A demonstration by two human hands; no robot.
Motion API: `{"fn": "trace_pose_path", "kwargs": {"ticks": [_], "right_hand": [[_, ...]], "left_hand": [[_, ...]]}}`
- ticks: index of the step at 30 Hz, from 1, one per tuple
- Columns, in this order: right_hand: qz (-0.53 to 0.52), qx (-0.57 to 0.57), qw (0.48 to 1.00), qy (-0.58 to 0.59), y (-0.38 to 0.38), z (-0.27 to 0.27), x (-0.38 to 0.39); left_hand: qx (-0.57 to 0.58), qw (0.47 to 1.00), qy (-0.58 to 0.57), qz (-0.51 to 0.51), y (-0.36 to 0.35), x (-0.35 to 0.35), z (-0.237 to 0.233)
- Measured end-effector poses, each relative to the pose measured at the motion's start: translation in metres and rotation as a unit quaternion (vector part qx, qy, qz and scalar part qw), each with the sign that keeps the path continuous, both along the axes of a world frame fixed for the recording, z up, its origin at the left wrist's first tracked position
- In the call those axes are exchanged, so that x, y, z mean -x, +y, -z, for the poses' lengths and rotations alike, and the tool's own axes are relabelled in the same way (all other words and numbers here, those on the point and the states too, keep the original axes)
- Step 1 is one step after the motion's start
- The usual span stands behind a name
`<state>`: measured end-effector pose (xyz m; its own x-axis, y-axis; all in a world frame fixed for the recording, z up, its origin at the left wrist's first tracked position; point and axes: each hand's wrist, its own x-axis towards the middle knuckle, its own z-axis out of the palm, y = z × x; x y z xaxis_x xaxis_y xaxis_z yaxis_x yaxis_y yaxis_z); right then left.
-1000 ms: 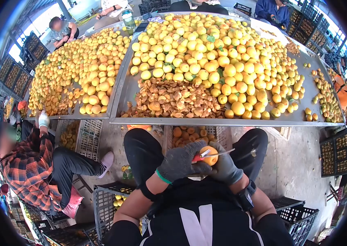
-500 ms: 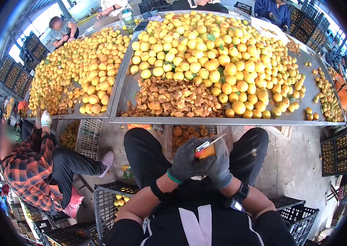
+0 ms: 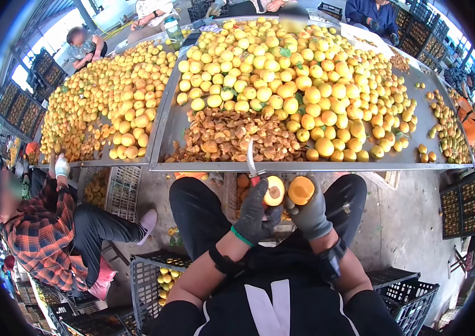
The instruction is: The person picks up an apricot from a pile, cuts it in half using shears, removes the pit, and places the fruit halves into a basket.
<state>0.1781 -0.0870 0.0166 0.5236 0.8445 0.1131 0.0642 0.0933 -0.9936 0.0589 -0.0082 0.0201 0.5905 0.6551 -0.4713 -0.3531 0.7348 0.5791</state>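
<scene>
My left hand (image 3: 255,215), in a dark glove with a green cuff, is closed on a knife (image 3: 252,159) whose curved blade points up. The same hand grips an apricot half (image 3: 274,191), its cut face up and the brown pit in the middle. Close beside it, my right hand (image 3: 311,215), in a grey glove, holds another apricot half (image 3: 302,190) with an orange cut face. A gap separates the two halves. Both hands are above a crate (image 3: 229,193) of apricot halves, partly hidden between my knees.
Ahead stands a metal-edged table (image 3: 304,166) with a heap of whole apricots (image 3: 260,67) and a pile of brown pits and scraps (image 3: 243,134). A person in a plaid shirt (image 3: 44,235) sits at left. Black crates (image 3: 147,285) flank me; other people work across the table.
My hands have moved apart, and the apricot between them is now in two halves. The knife blade has swung from pointing right to pointing up.
</scene>
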Motion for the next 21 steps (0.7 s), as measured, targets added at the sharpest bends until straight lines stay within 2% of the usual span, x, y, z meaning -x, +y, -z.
{"fn": "trace_pose_path", "kwargs": {"ticks": [1,2,3,4,6,7,8,9,10,11,12,13,14,15,16,17,18,20,21], "right_hand": [[0.003,0.000,1.000,0.000,-0.003,0.001,-0.004],[-0.037,-0.007,0.976,0.213,-0.006,0.001,-0.008],[-0.076,-0.013,0.906,0.417,-0.009,0.002,-0.011],[-0.111,-0.020,0.791,0.601,-0.011,0.003,-0.012],[-0.095,-0.001,0.807,0.582,-0.017,0.001,-0.011],[-0.086,0.056,0.882,0.460,-0.018,0.006,-0.012],[-0.077,0.110,0.936,0.326,-0.016,0.013,-0.014],[-0.090,0.140,0.958,0.235,-0.011,0.032,-0.018],[-0.090,0.138,0.958,0.236,-0.010,0.033,-0.016],[-0.064,0.079,0.994,0.036,-0.007,0.032,-0.014],[-0.036,0.012,0.985,-0.167,-0.002,0.032,-0.013],[-0.092,-0.003,0.996,0.002,-0.002,0.036,-0.010],[-0.100,-0.015,0.995,-0.001,-0.002,0.033,-0.007],[-0.148,-0.010,0.989,-0.026,0.001,0.026,-0.005],[-0.196,-0.009,0.979,-0.055,0.005,0.017,-0.002],[-0.186,0.015,0.982,-0.035,0.005,0.007,0.003],[-0.176,0.043,0.983,-0.013,0.003,0.004,0.008],[-0.119,0.025,0.980,-0.155,0.001,0.016,0.005],[-0.124,0.015,0.979,-0.158,-0.001,0.019,0.001]], "left_hand": [[0.061,0.996,-0.052,0.039,0.007,0.008,0.003],[0.121,0.984,-0.103,0.078,0.012,0.013,0.010],[-0.093,0.993,0.029,0.073,0.014,0.014,0.032],[-0.091,0.993,0.030,0.075,0.017,0.017,0.029],[0.078,0.990,-0.059,0.097,0.024,0.023,0.018],[-0.022,0.997,-0.007,0.069,0.020,0.019,0.017],[-0.024,0.997,-0.006,0.069,0.021,0.020,0.012],[0.019,0.996,-0.033,0.082,0.021,0.023,0.008],[0.062,0.992,-0.060,0.095,0.020,0.026,0.005],[0.059,0.992,-0.060,0.094,0.020,0.026,0.007],[0.051,0.992,-0.052,0.107,0.021,0.026,0.012],[0.042,0.991,-0.043,0.118,0.022,0.028,0.021],[-0.277,0.955,0.066,0.086,0.014,0.023,0.053],[-0.200,0.964,0.122,0.129,0.014,0.021,0.039],[-0.518,0.850,0.081,0.056,0.011,0.023,0.044],[-0.131,0.966,0.147,0.168,0.016,0.023,0.027],[-0.147,0.967,0.133,0.163,0.016,0.024,0.027],[-0.172,0.966,0.119,0.151,0.020,0.029,0.022],[-0.200,0.957,0.121,0.171,0.021,0.031,0.016]]}}
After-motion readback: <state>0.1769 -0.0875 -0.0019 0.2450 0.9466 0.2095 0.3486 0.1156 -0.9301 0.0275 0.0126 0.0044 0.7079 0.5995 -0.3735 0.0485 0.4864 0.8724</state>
